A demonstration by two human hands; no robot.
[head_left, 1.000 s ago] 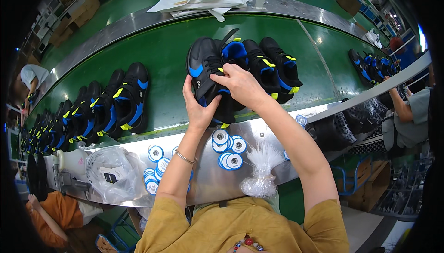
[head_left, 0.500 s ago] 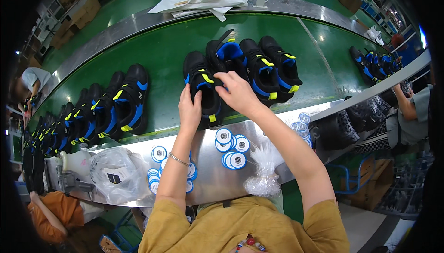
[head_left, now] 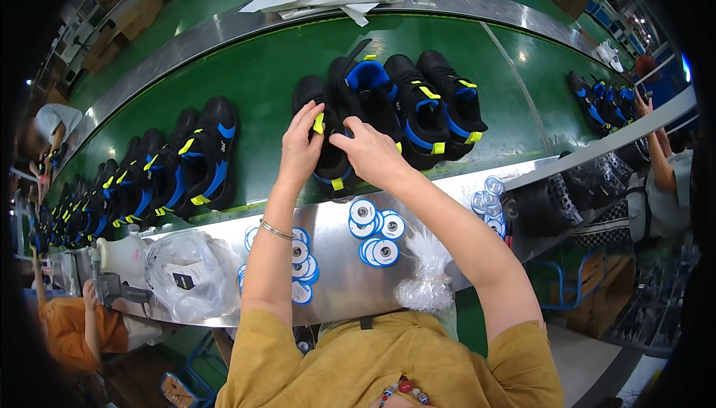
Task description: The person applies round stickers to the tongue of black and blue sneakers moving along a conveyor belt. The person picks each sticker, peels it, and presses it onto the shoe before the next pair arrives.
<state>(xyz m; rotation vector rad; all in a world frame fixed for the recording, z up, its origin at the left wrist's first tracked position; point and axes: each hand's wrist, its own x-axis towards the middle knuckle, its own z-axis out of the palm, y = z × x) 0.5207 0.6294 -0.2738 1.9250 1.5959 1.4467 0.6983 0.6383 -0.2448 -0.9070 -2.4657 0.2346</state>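
Between my hands is a black shoe (head_left: 307, 90) with blue and yellow trim, lying on the green belt with its toe pointing away. My left hand (head_left: 298, 148) is closed at its tongue, fingers by the yellow tab. My right hand (head_left: 373, 156) reaches over the shoe's right side, its fingers bent against the opening's edge; the fingertips are partly hidden. Just right stands a second black shoe (head_left: 343, 95), its strap raised and blue lining showing. Two more matching shoes (head_left: 406, 83) (head_left: 440, 72) are lined up to the right of it.
A long row of similar shoes (head_left: 216, 139) runs along the belt (head_left: 261, 65) at left. Round blue-and-white tags (head_left: 380, 251), a clear plastic bundle (head_left: 426, 289) and a plastic bag (head_left: 190, 277) lie on the metal ledge (head_left: 335, 281). Co-workers (head_left: 78, 333) are at both sides.
My left hand has moved from the shoe's left side up onto its tongue by the yellow tab. My right hand has shifted slightly left and down, closer to the opening.
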